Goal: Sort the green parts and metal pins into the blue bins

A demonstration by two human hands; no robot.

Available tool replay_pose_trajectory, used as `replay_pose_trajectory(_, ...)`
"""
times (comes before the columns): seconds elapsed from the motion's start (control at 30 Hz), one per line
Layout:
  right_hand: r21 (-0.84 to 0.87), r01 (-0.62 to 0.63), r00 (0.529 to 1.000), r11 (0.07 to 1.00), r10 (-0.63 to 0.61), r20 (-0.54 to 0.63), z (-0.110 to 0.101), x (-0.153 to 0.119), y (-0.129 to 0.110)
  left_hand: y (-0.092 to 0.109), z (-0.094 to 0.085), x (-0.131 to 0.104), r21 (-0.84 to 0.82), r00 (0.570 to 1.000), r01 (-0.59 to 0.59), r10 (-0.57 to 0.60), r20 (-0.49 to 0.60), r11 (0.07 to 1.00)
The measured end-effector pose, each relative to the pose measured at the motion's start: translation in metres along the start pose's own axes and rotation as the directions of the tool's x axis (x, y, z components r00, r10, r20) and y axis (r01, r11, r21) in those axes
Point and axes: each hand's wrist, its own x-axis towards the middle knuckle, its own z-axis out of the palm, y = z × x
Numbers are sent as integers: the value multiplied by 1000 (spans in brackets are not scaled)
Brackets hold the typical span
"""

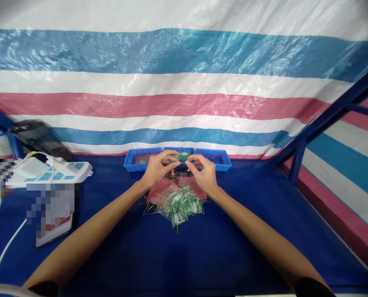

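Both hands meet just in front of the middle blue bin [179,149]. My left hand [159,167] and my right hand [204,171] each pinch with thumb and forefinger at a tiny item between them, too small to make out. Green material shows in the middle bin behind the fingertips. Below the hands lies a heap of small clear-and-green packets [182,204] on pinkish-red bags [160,192]. Thin metal pins or screws [149,208] stick out around the heap.
A left blue bin [134,165] and a right blue bin [222,165] flank the middle one. At the left are a white power strip [69,171] with cables, a phone-like device [55,233] and a dark bottle [43,136]. Striped sheeting [177,84] hangs behind the blue table [118,255].
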Motion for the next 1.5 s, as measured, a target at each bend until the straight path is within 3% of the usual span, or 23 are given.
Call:
replay_pose_trajectory(0.2, -28, 94, 995, 995, -93, 19, 2, -1, 1, 0, 0, 0, -57, 999, 24, -23, 23, 998)
replay_pose_trajectory(0.47, -21, 96, 995, 995, -95, 39, 3, -2, 4, -1, 0, 0, -123, 998, 50, -46, 39, 991)
replay_pose_trajectory(0.7, -40, 39, 999, 998, -38, 24, 0, -1, 6, 1, 1, 1, -56, 999, -27, 25, -44, 998)
replay_pose_trajectory(1.07, -68, 4, 999, 998, -2, 32, -1, -1, 4, 0, 3, -1, 68, 992, -128, 128, 5, 989)
replay_pose_trajectory(1.5, 24, -50, 996, 998, 48, 72, 1, -1, 4, -3, 5, -3, 87, 991, -134, 134, 7, 987)
